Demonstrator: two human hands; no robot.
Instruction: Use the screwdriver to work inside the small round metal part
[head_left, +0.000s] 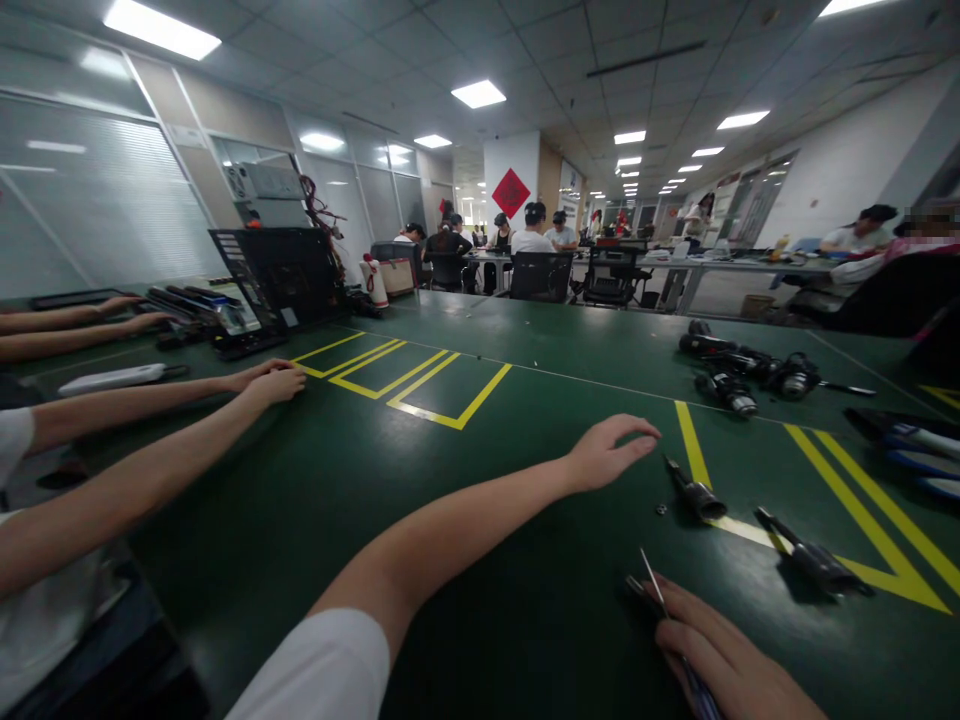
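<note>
My left hand (pixel 611 452) reaches over the green table, its fingers stretched out and nothing visible in them. Just beyond its fingertips lies a dark cylindrical metal part (pixel 701 497) with a thin stem. A tiny nut-like ring (pixel 661 510) rests beside that part. At the lower right, my right hand (pixel 724 645) is closed around a slim screwdriver-like tool (pixel 654 585), whose thin metal shaft points up and away. A small dark piece (pixel 636 586) shows by the shaft; whether it is held too is unclear. Farther right is a second dark cylindrical part (pixel 817 567).
Yellow tape (pixel 694 445) marks boxes on the green table (pixel 480 520). Dark power-tool parts (pixel 750 370) lie at the back right, blue-handled tools (pixel 926 460) at the right edge. Co-workers' hands (pixel 274 382) rest at left, near a black computer case (pixel 281 270).
</note>
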